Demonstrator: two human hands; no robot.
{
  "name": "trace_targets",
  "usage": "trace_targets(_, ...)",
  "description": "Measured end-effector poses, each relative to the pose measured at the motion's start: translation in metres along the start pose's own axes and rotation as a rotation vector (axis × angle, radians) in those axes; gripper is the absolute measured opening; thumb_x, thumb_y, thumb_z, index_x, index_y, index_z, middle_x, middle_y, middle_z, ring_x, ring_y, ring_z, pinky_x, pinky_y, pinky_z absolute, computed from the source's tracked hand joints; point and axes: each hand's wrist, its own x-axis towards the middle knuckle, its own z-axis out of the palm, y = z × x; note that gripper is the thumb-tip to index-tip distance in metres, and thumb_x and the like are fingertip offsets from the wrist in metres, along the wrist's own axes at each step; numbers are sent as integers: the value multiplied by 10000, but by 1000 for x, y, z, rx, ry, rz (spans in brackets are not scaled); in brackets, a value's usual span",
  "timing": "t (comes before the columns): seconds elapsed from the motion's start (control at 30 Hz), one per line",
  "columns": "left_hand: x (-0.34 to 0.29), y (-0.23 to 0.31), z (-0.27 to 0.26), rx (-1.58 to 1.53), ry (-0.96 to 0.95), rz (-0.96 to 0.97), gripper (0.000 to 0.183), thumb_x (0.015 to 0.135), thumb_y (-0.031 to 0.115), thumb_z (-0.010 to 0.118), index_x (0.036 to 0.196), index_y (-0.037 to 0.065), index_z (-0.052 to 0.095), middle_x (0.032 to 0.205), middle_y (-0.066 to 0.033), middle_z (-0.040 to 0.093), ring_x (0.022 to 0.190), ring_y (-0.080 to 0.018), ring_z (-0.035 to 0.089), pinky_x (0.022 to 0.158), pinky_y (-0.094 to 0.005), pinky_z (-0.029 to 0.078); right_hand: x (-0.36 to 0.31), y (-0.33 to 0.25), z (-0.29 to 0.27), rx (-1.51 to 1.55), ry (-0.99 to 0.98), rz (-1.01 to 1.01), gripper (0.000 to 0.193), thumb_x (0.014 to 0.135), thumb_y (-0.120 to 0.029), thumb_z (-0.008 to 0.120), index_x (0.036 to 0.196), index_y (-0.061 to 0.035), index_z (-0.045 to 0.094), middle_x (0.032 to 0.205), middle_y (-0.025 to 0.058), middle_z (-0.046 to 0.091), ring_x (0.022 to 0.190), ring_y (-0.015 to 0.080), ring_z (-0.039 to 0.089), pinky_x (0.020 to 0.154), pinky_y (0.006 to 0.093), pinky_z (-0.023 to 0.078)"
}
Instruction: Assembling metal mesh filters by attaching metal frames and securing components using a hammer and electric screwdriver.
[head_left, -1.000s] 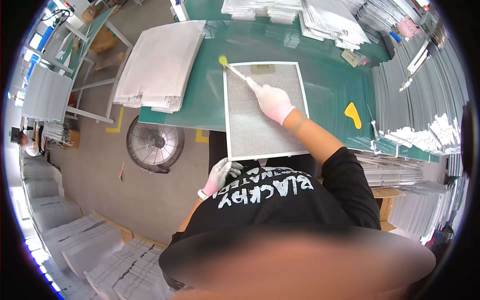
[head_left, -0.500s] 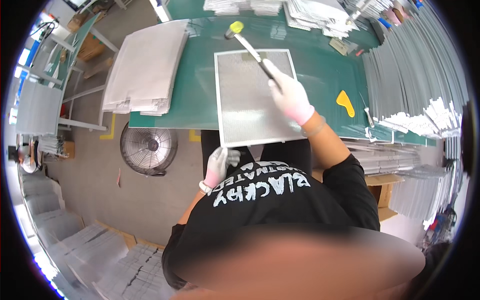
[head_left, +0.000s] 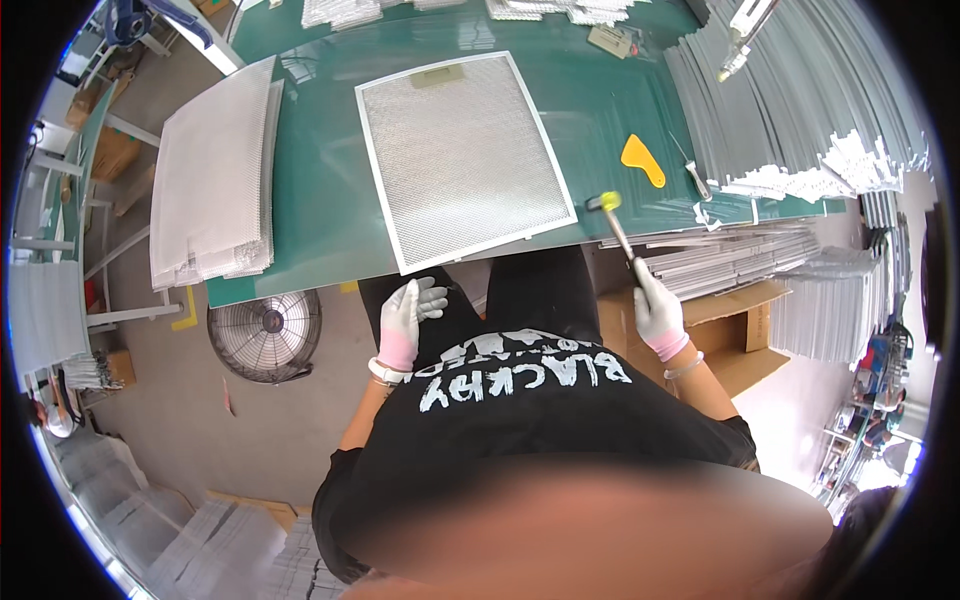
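Gripped by its dark handle, a small mallet [head_left: 618,228] with a yellow-and-black head is in my gloved right hand [head_left: 658,308]. Its head is by the front edge of the table, just right of a framed mesh panel [head_left: 460,160]. That panel lies flat on the green table, a light frame round grey mesh, with a beige label patch at its far end. In front of the panel's near left corner, my gloved left hand [head_left: 408,318] hangs with fingers loosely extended, holding nothing.
A stack of mesh sheets [head_left: 215,175] overhangs the table's left side. To the right are a yellow scraper [head_left: 643,160], a screwdriver [head_left: 697,180] and a tall stack of frame strips [head_left: 800,110]. A floor fan [head_left: 265,335] and an open cardboard box [head_left: 735,340] stand below.
My right hand has drawn the mallet back from over the panel to the table's front right. The view has shifted, and the panel appears further left and rotated. My left hand stays low and empty.
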Motion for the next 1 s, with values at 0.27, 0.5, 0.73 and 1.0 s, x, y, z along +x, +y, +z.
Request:
trace_targets(0.27, 3, 12, -10, 71, -30, 25, 377, 1026, 234, 443, 1210, -71, 566, 1013, -190, 697, 842, -217, 698, 729, -286, 558, 13, -17, -16, -73, -117, -34, 514, 853, -45, 575, 1361, -73, 502, 762, 139, 561, 632, 330, 581, 574, 419, 486)
trace_targets(0.5, -5, 11, -14, 62, -18, 20, 366, 1028, 216, 427, 1219, -67, 559, 1026, -188, 694, 864, -219, 696, 743, -293, 559, 14, -14, -19, -88, -51, -79, 523, 855, -52, 569, 1372, -93, 496, 768, 130, 568, 625, 319, 584, 562, 411, 485)
trace_targets(0.73, -3, 21, -18, 96, -58, 82, 345, 1008, 168, 445, 1234, -75, 540, 1090, -206, 673, 935, -240, 686, 809, -305, 538, 44, -33, -23, 61, 73, -41, 425, 859, 47, 539, 1284, 63, 531, 926, 225, 654, 781, 363, 652, 700, 394, 521)
trace_targets(1.0, -8, 15, -22, 69, -25, 91, 344, 1001, 155, 444, 1239, -75, 537, 1086, -206, 671, 928, -236, 683, 800, -303, 538, 86, -115, 46, 146, -145, -642, 475, 769, -50, 616, 1240, -98, 576, 684, 81, 530, 526, 244, 547, 472, 375, 444)
